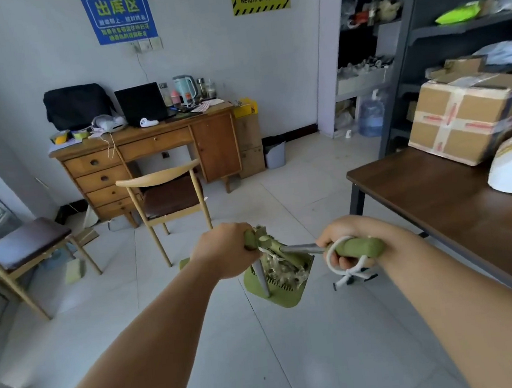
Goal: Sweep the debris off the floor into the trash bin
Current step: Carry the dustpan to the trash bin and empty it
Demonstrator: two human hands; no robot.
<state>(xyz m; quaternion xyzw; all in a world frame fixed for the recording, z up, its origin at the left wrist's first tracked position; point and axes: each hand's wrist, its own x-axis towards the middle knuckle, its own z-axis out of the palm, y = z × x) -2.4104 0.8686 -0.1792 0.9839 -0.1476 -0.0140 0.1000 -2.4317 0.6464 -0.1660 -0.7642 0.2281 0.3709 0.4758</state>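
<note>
My left hand (225, 250) grips the green top of a dustpan handle whose grey pole runs down to the green dustpan (285, 297) hanging just above the tiled floor. Pale crumpled debris (282, 272) lies in the pan. My right hand (345, 241) is closed around the green grip of the broom handle (360, 248), which has a white cord loop; its grey shaft points left toward the pan, where the broom head rests against the debris. A grey trash bin (275, 154) stands far ahead, by the wall to the right of the desk.
A wooden chair (167, 196) stands just ahead left, with a second chair (25, 244) at far left. A wooden desk (150, 147) lines the wall. A dark table (436, 195) with a cardboard box (466, 117) is at right, shelving behind. Green scraps (74, 270) lie on the floor.
</note>
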